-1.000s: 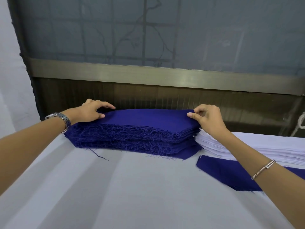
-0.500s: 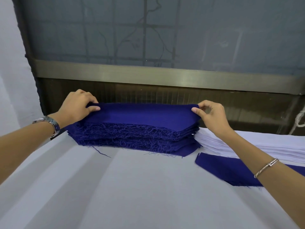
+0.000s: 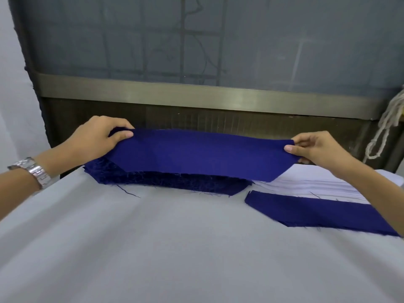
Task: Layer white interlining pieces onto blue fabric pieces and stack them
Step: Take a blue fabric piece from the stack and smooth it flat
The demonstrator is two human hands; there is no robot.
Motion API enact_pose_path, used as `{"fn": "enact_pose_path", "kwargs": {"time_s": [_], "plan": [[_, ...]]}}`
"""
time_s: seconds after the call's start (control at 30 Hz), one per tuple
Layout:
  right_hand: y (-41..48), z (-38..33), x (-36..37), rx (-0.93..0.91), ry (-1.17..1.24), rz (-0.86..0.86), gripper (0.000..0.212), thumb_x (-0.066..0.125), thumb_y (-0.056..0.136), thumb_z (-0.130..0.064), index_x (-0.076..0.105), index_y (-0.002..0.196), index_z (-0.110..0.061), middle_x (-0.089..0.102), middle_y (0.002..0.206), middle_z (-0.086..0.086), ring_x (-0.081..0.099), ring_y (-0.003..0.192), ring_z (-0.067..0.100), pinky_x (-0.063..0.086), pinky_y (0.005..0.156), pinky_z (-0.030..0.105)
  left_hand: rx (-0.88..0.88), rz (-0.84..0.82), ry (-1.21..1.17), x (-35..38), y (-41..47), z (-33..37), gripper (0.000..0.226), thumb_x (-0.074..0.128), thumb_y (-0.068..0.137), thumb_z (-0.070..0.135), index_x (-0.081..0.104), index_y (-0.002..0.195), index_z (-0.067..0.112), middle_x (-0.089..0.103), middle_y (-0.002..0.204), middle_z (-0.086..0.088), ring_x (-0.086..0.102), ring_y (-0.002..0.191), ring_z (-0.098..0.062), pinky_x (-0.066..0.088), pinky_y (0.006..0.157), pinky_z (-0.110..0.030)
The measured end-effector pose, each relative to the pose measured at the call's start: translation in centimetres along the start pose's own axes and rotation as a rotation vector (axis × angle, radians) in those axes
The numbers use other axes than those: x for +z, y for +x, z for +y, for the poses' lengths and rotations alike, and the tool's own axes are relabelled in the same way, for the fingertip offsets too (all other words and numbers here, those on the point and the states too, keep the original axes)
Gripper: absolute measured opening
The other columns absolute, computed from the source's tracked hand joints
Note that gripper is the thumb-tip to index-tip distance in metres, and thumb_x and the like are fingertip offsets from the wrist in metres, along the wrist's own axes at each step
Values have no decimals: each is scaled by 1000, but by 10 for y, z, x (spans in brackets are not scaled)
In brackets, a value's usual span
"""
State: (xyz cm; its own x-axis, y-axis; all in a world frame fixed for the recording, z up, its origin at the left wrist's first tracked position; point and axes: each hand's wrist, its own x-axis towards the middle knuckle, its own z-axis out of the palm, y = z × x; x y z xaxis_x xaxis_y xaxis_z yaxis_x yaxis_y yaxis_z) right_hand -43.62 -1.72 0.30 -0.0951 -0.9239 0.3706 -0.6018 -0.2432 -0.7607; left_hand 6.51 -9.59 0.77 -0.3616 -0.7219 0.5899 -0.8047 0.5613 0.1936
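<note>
Left hand [image 3: 96, 138] pinches the left end of a blue fabric piece [image 3: 196, 156] lifted just above the blue stack [image 3: 175, 184]; right hand [image 3: 317, 149] pinches its right end; even tension should lay it flat; right of the stack sit the white interlining pile [image 3: 306, 182] and a single blue piece [image 3: 317, 211]; a grey table cloth [image 3: 175, 248] lies under the stack and a metal rail [image 3: 196, 95] runs behind it.

Both hands [image 3: 98, 138] [image 3: 317, 149] pinch a blue piece [image 3: 196, 154] above its stack [image 3: 175, 182].
</note>
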Motion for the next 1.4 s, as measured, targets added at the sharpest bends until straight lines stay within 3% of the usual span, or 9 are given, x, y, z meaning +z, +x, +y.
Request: {"fn": "enact_pose_path", "kwargs": {"time_s": [0.1, 0.27, 0.37, 0.6, 0.7, 0.83, 1.03, 1.23, 1.4], "plan": [[-21, 11, -26, 31, -35, -109, 15, 74, 86, -18, 75, 71, -15, 66, 61, 5, 50, 50, 10, 46, 53, 17, -3, -77, -111, 6, -9, 20, 12, 57, 96, 29, 65, 104, 35, 64, 101, 14, 60, 90, -5, 51, 72, -25], [-54, 39, -61, 197, -74, -307, 23, 75, 77, -28, 75, 77, -5, 67, 75, 19, 51, 54, 17, 48, 51, 18, -101, -299, -370, 18, -29, 49, 18, 61, 78, 40, 72, 91, 34, 72, 90, 16, 67, 85, 4, 53, 64, -11], [-71, 62, -78, 295, -117, -412, 29, 80, 73, -33, 70, 70, -6, 60, 65, 15, 50, 52, 17, 47, 50, 22, -141, -451, -426, 30, -43, 57, 13, 66, 75, 42, 77, 80, 36, 74, 81, 13, 68, 68, -1, 49, 54, -12], [-94, 106, -102, 423, -178, -658, 43, 82, 82, -44, 70, 91, -4, 67, 79, 14, 48, 57, 15, 42, 53, 20, -223, -639, -502, 62, -69, 68, 24, 68, 71, 56, 78, 81, 36, 70, 69, -14, 48, 45, -7, 37, 46, -15], [-100, 109, -102, 436, -217, -727, 39, 81, 83, -46, 67, 84, -9, 62, 68, 2, 47, 54, 10, 39, 53, 17, -288, -648, -507, 74, -82, 74, 34, 69, 69, 59, 77, 78, 27, 68, 67, -15, 49, 48, -11, 37, 45, -15], [-105, 108, -99, 454, -301, -768, 47, 82, 78, -51, 62, 78, -8, 57, 64, 6, 46, 53, 10, 37, 53, 17, -324, -633, -465, 82, -92, 77, 46, 70, 66, 63, 69, 68, 17, 58, 53, 0, 45, 41, -11, 36, 44, -16], [-109, 97, -96, 485, -327, -773, 45, 86, 69, -54, 62, 75, -17, 51, 63, 2, 44, 54, 10, 35, 49, 18, -145, -396, -208, 93, -98, 78, 64, 63, 63, 73, 33, 51, 18, 35, 43, 3, 30, 43, -9, 26, 48, -20], [-111, 97, -95, 511, -328, -761, 43, 86, 64, -58, 64, 71, -21, 50, 63, 1, 42, 55, 10, 35, 49, 18, -77, -336, -126, 100, -103, 65, 67, 57, 64, 83, 38, 59, 20, 35, 43, 3, 30, 43, -10, 30, 49, -26], [-112, 94, -95, 560, -329, -752, 38, 85, 67, -47, 63, 73, -16, 49, 63, 2, 42, 57, 11, 36, 51, 18, 5, -232, 64, 102, -106, 54, 74, 35, 61, 102, 44, 70, 29, 47, 45, 11, 44, 46, -11, 36, 44, -24]]}}
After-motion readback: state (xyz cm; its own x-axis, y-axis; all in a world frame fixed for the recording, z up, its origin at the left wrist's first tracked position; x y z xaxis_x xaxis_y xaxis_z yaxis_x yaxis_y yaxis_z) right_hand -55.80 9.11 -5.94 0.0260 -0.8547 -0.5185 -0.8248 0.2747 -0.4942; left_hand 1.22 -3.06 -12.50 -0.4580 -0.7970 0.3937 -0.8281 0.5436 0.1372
